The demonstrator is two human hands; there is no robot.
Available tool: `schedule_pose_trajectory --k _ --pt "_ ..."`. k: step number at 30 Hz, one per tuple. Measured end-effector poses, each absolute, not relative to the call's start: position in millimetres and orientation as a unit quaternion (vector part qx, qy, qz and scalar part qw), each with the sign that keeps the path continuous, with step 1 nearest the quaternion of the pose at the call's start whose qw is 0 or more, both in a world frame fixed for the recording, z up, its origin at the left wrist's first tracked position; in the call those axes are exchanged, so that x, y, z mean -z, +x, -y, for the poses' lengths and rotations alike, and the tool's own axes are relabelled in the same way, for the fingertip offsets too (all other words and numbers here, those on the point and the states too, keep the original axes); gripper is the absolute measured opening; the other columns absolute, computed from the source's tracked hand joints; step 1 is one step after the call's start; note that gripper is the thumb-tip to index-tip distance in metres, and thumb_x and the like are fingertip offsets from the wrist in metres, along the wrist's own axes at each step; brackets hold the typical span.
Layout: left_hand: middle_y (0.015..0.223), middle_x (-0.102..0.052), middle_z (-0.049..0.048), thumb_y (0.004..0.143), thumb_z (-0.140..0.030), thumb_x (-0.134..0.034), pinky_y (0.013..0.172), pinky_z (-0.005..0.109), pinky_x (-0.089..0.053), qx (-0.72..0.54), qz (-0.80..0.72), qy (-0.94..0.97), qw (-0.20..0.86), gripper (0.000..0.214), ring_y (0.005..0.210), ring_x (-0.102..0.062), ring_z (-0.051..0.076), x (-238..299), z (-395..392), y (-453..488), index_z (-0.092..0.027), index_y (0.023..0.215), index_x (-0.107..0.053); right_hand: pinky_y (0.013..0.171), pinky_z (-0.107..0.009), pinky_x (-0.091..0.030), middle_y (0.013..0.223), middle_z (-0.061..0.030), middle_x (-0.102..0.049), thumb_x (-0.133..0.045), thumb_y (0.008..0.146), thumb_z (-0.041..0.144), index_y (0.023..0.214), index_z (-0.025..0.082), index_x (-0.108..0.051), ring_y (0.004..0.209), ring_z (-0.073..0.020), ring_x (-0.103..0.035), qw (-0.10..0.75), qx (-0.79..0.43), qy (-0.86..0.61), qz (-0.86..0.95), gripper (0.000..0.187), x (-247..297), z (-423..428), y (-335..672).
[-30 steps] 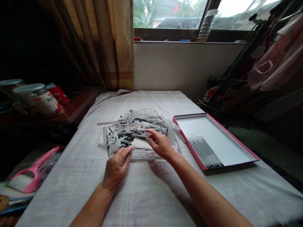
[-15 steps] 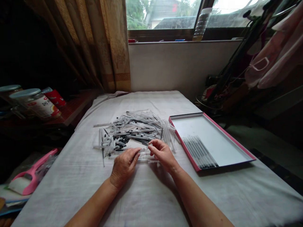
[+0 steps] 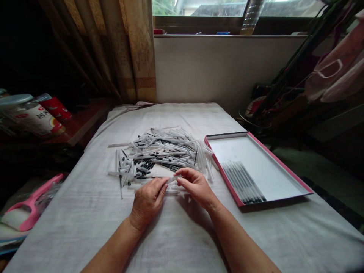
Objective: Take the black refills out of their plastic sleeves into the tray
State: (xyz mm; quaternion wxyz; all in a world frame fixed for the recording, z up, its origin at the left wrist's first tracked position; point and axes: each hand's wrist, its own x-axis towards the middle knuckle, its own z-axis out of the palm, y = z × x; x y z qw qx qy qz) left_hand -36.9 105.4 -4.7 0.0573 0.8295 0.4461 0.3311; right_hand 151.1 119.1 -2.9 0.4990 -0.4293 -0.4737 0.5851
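Note:
A heap of clear pen tubes, black refills and small black caps [image 3: 159,153] lies on the white cloth [image 3: 176,235] in front of me. My left hand [image 3: 148,203] and my right hand [image 3: 196,187] meet just below the heap. Between their pinched fingertips they hold one clear pen tube [image 3: 173,179], tilted up to the right. To the right lies a shallow white tray with a pink rim [image 3: 284,168]. Several finished pens [image 3: 243,182] are lined up side by side in its near left part.
Jars with pale lids [image 3: 31,115] and a red can [image 3: 55,108] stand on a dark side shelf at the left. A pink-handled tool [image 3: 31,199] lies lower left. A curtain [image 3: 125,49], a wall and a window sill stand behind; dark poles and pink cloth crowd the right.
My left hand moved right from the heap's edge and my right hand drew back, so both now meet on one clear tube. The view has tipped slightly down.

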Motion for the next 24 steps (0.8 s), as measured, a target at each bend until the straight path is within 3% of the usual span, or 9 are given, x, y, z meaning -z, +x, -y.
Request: schedule_pose_trajectory --k 9,24 --pt "0.100 -0.075 0.0065 0.097 -0.025 -0.047 0.078 0.028 -0.056 -0.326 -0.447 0.831 0.057 0.027 0.088 -0.071 0.018 1.4 -103.7 -40.3 -0.022 0.115 -0.067 0.059 -0.024 -0.042 0.067 0.0021 -0.060 -0.072 0.074 0.034 0.088 0.019 -0.072 0.061 -0.0110 -0.052 0.485 -0.530 -0.448 0.533 0.022 4.8 -117.6 154.0" --pt "0.100 -0.074 0.0068 0.097 -0.026 -0.046 0.078 0.030 -0.055 -0.302 -0.447 0.841 0.044 0.027 0.090 -0.070 0.019 4.5 -103.2 -44.7 -0.020 0.113 -0.067 0.073 -0.031 -0.050 0.086 -0.0040 -0.073 -0.067 0.078 0.031 0.093 0.019 -0.074 0.077 -0.0165 -0.065 0.452 -0.488 -0.452 0.594 0.020 9.5 -116.8 156.6"
